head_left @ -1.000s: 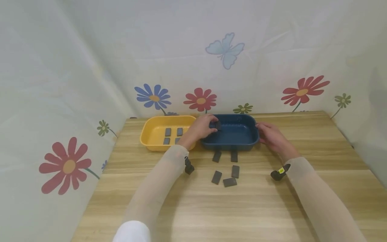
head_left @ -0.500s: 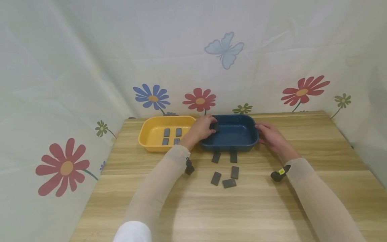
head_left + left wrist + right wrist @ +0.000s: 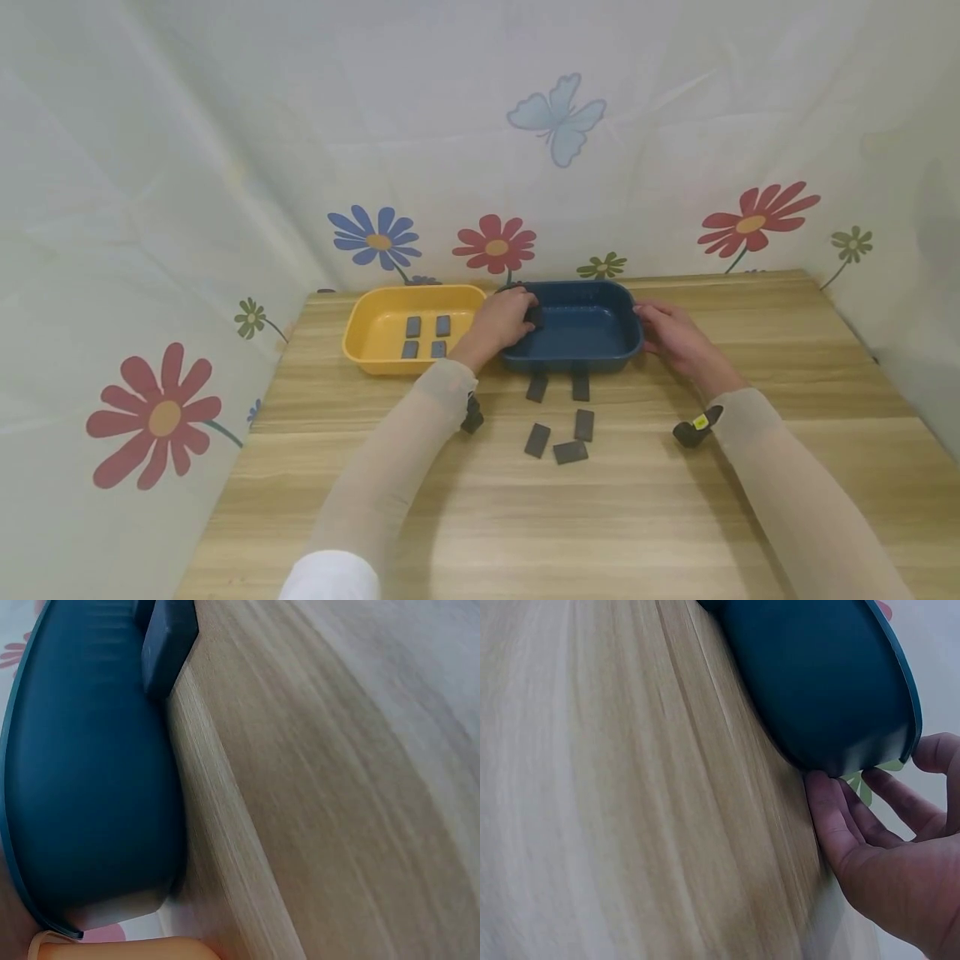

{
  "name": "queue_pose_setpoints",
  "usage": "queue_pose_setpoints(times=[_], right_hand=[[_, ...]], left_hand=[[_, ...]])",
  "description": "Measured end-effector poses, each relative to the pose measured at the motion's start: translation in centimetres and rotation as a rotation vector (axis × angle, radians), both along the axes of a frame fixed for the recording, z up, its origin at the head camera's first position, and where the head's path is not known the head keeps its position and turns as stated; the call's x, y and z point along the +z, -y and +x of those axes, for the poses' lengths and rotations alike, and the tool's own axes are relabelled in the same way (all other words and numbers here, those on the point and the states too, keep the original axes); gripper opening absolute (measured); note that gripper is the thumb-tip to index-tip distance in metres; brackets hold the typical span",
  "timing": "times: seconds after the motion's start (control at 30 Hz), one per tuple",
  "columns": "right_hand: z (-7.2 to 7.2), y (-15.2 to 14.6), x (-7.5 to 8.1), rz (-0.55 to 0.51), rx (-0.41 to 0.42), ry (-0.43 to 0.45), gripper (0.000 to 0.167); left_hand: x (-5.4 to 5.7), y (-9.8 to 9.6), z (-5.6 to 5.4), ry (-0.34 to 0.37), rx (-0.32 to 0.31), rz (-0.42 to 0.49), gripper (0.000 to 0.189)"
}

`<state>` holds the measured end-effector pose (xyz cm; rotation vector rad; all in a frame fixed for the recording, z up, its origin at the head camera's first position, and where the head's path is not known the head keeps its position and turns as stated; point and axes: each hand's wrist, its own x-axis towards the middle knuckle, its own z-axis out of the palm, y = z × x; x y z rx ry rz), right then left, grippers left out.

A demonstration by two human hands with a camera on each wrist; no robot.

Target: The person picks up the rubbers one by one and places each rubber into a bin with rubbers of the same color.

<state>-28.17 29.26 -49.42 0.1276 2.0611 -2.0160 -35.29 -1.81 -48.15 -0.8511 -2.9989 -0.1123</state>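
Observation:
My left hand (image 3: 501,319) reaches over the left end of the blue tub (image 3: 592,364). Its fingers pinch a dark grey rectangular block (image 3: 536,317) inside, partly hidden by the hand. At the tub's right end, my right hand (image 3: 672,337) has its fingertips against the outer wall, with the thumb at the rim; the right wrist view shows the fingers (image 3: 832,814) only slightly bent. Several similar dark blocks (image 3: 537,440) lie loose on the table in front of the tub. The left wrist view shows the tub's outer side (image 3: 90,780), not the left hand's fingertips.
Left of the blue tub stands a yellow tub (image 3: 375,364), holding several grey blocks (image 3: 413,326) laid in two rows. Both tubs are near the back edge of the wooden table (image 3: 600,533). A flower-printed curtain (image 3: 420,125) hangs behind.
The block in my left hand has shifted slightly left and down inside the blue tub. My right hand has stayed against the tub's right end.

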Motion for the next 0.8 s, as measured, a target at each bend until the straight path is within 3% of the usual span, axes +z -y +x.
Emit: queue_pose_setpoints(times=[0.3,0.8], right_hand=[[0.08,0.17,-0.04,-0.008,-0.004,0.0,0.055],[0.04,0.23,-0.11,-0.017,-0.017,0.009,0.054]], left_hand=[[-0.09,-0.22,-0.08,-0.016,0.002,-0.05,0.041],[0.14,-0.31,0.09,-0.01,0.01,-0.057,0.042]])
